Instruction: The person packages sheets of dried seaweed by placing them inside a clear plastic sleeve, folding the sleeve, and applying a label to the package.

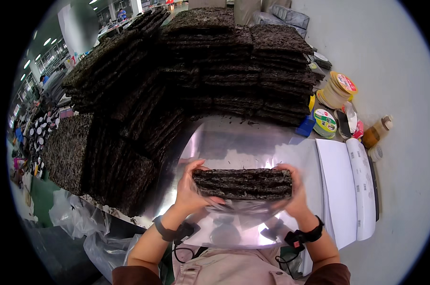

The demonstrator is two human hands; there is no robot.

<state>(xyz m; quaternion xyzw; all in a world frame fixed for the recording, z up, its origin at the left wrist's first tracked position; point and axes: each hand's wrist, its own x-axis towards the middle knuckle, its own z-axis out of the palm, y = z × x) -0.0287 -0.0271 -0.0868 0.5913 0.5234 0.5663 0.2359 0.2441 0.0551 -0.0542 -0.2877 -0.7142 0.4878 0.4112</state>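
Note:
A dark, layered block of dried seaweed lies lengthwise between my hands above the shiny metal tabletop. My left hand grips its left end, and my right hand grips its right end. Clear plastic film, seemingly a bag, hangs around the block's lower side and under my fingers. Both wrists wear dark straps with small devices. Beyond the block stand tall stacks of dried seaweed sheets, and more stacks rise on the left.
At right are a stack of white paper, a roll of printed labels, tape-like rolls, a blue tape dispenser and a bottle of brown liquid near the wall. Clear plastic bags hang lower left. People work far off.

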